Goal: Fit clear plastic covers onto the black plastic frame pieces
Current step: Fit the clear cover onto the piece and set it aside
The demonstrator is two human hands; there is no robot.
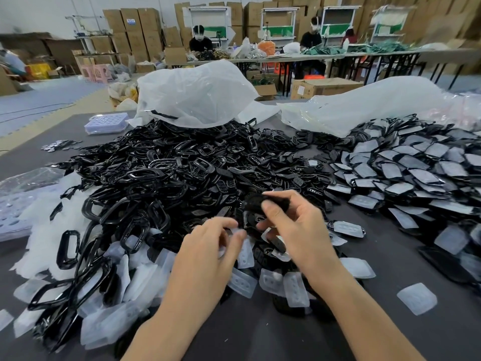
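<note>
My right hand [294, 225] pinches a black plastic piece [256, 200] between thumb and fingers, just above the near edge of a big heap of black frame pieces [166, 178]. My left hand [208, 246] is lower and to the left, its curled fingertips on a clear plastic cover [240, 234] among several loose clear covers [270, 282] on the dark table. The hands blur the piece's shape. A stack of black pieces with covers fitted [411, 168] lies to the right.
White plastic bags [197, 95] sit behind the heap. A clear lidded box [106, 123] stands at the back left, white foam sheets [39, 230] at the left. A lone cover [416, 298] lies near right on the grey table [390, 340]. People work at far tables.
</note>
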